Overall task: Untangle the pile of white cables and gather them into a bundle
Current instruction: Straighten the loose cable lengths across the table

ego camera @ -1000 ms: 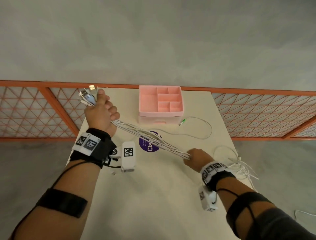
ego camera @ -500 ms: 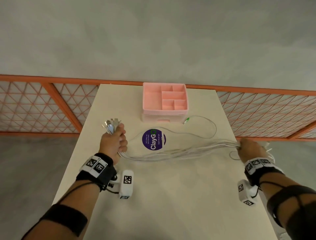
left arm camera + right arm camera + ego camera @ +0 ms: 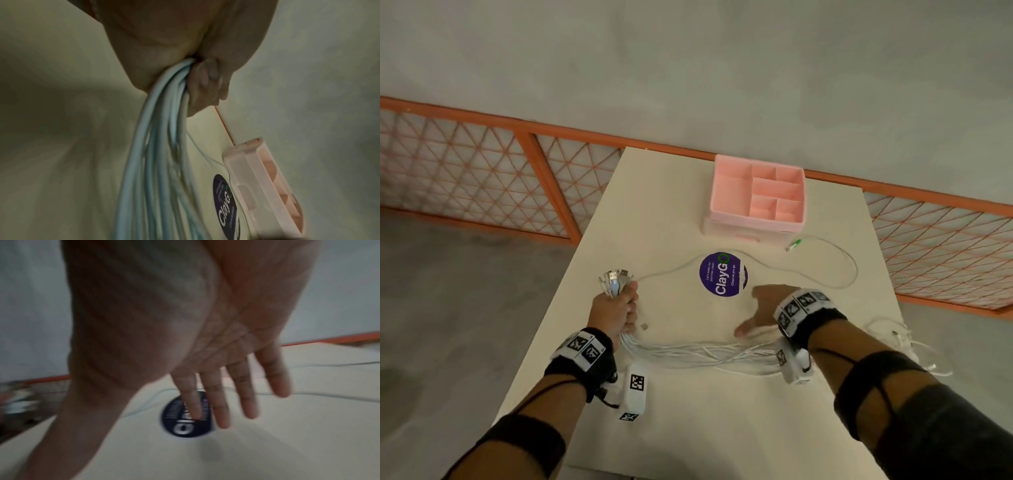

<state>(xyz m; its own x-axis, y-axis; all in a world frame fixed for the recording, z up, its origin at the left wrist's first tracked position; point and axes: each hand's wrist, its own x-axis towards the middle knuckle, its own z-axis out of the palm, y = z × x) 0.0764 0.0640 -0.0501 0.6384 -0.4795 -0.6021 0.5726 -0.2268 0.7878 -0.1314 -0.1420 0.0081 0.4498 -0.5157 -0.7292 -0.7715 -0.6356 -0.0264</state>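
Note:
My left hand (image 3: 616, 308) grips a bundle of white cables (image 3: 705, 353) near their plug ends (image 3: 614, 279), which fan out above the fist. In the left wrist view the cables (image 3: 160, 146) stream out of the curled fingers (image 3: 207, 84). The strands lie across the table towards the right edge, where loose ends (image 3: 900, 339) hang over. My right hand (image 3: 763, 315) hovers flat above the strands, fingers (image 3: 222, 402) straight and spread, holding nothing. One thin white cable (image 3: 839, 260) with a green plug (image 3: 795, 244) lies apart, looping past the sticker.
A pink compartment organiser (image 3: 756, 195) stands at the back of the cream table (image 3: 688, 428). A round purple ClayGo sticker (image 3: 722, 274) is in the middle. An orange lattice railing (image 3: 482, 164) runs behind the table. A small bit (image 3: 643, 326) lies by my left hand.
My right hand let go of the cables at the right edge and came back left, opening flat over the strands. My left hand stayed low, gripping the plug ends.

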